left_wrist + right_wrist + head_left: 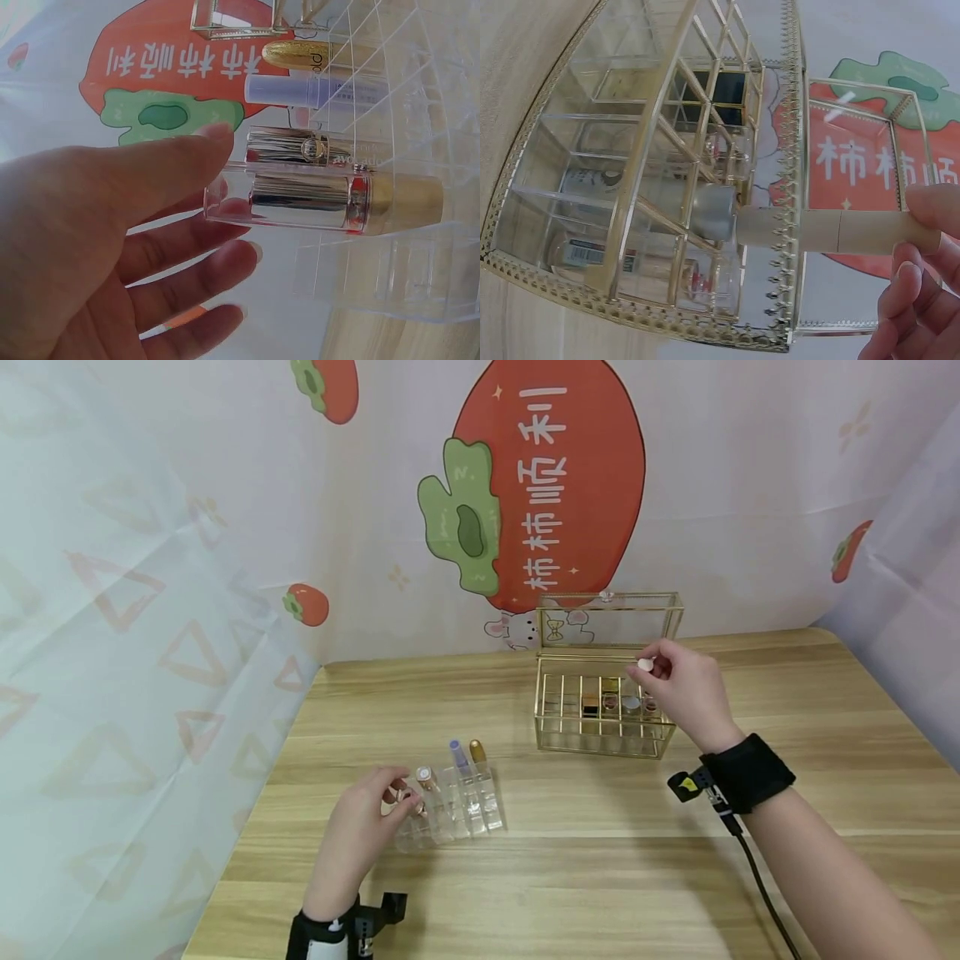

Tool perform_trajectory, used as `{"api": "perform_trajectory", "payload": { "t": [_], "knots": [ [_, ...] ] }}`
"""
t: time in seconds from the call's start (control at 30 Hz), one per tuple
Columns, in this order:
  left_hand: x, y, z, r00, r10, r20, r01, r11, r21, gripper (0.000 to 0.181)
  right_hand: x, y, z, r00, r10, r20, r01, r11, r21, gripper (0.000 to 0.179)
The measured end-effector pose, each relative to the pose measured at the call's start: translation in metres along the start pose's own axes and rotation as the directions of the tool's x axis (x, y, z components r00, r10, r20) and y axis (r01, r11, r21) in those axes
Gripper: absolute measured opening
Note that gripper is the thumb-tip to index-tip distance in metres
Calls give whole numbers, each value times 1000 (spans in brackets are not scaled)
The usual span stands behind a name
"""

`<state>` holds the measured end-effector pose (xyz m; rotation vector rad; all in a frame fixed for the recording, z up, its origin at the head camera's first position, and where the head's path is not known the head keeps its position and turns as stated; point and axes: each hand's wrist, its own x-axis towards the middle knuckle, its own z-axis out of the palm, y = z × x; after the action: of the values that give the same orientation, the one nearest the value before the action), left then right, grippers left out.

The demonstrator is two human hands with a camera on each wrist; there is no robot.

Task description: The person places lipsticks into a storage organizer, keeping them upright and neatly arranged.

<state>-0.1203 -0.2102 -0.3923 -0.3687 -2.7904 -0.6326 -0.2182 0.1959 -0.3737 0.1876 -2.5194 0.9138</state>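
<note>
My left hand (363, 814) pinches the clear cap of a lipstick (300, 201) with a silver middle and gold base, at the left end of a clear acrylic holder (480, 810). Beside it in the holder stand a shiny silver-capped lipstick (281, 146), a lilac tube (281, 90) and a gold tube (292, 55). Between thumb and fingers, my right hand (693, 689) holds a slim cream tube (840, 231) by one end. Its other end reaches the divided opening of a gold-framed glass box (600, 752), in line with a silver-collared tube (712, 212) there.
Behind the box its hinged glass lid (607, 602) stands raised. Several cosmetics, including a dark square-ended one (727, 97), sit in the box's compartments. A cable (761, 877) trails from the right wristband across the wooden table (570, 893). A printed curtain (390, 485) hangs behind.
</note>
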Motion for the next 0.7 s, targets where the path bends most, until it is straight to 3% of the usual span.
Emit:
{"api": "perform_trajectory", "payload": {
  "t": [0.33,0.7],
  "knots": [
    [-2,-3,0,997,66,-40,-66,998,-8,30,-1,8,6,1000,-17,21,18,998,-53,22],
    [-4,-3,0,991,93,-93,-91,996,21,28,1,12,9,992,16,124,-2,994,-112,23]
  ]
}}
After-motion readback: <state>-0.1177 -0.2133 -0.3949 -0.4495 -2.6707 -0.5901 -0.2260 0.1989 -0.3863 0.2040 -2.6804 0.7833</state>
